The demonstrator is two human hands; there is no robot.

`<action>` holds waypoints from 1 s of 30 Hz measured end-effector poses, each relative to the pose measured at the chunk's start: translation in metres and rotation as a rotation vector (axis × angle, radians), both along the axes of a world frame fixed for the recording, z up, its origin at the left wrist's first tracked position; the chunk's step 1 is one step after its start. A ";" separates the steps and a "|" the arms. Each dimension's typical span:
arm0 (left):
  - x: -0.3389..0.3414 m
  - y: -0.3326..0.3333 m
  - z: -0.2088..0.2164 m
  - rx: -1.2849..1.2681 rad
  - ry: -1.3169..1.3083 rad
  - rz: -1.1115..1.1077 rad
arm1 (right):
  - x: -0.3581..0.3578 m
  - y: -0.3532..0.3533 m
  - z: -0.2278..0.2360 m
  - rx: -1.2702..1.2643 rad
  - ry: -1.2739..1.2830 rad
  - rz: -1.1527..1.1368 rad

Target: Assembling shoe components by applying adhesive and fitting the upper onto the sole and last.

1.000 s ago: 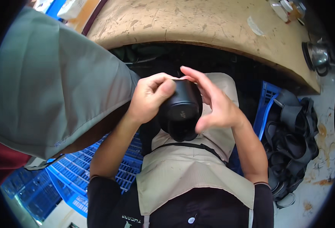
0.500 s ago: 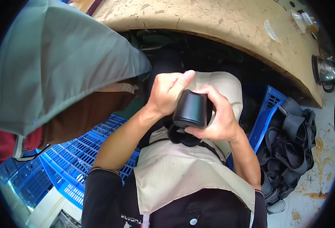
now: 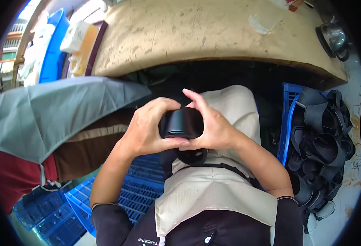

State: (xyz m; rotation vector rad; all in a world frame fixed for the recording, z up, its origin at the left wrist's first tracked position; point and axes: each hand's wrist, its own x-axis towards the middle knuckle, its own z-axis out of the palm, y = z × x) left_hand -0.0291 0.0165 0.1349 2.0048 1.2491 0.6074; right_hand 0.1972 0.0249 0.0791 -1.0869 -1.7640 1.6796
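Over my apron-covered lap I hold a black slide sandal (image 3: 183, 122), its wide glossy strap facing up. My left hand (image 3: 144, 127) wraps the strap's left side, its thumb along the lower edge. Around the right side curls my right hand (image 3: 216, 128), the two thumbs meeting below the strap. A rounded black part (image 3: 192, 156) shows just beneath the thumbs; I cannot tell whether it belongs to the same sandal. The beige apron (image 3: 215, 186) spreads under my hands. Most of the sole is hidden by my hands.
At right, a blue crate (image 3: 286, 123) stands by a heap of black sandals (image 3: 320, 143). A worn tan table (image 3: 180, 37) spans the far side, a glass pot (image 3: 333, 39) near its right end. Left, a person in a grey apron (image 3: 57, 110) sits close, beside blue crates (image 3: 137, 188).
The sandal has moved slightly left and down. My left hand, which was a fist beside it, now wraps its left side. The neighbouring person's grey apron takes up less of the view.
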 end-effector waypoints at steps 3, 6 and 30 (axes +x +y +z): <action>-0.020 -0.003 0.027 -0.031 -0.001 0.302 | 0.013 -0.003 -0.024 -0.075 0.299 -0.074; -0.057 0.007 0.044 0.020 -0.386 0.805 | 0.006 0.005 -0.036 -0.146 0.507 -0.136; -0.035 -0.012 -0.101 0.534 0.044 0.347 | -0.087 0.022 -0.077 0.660 0.105 -0.394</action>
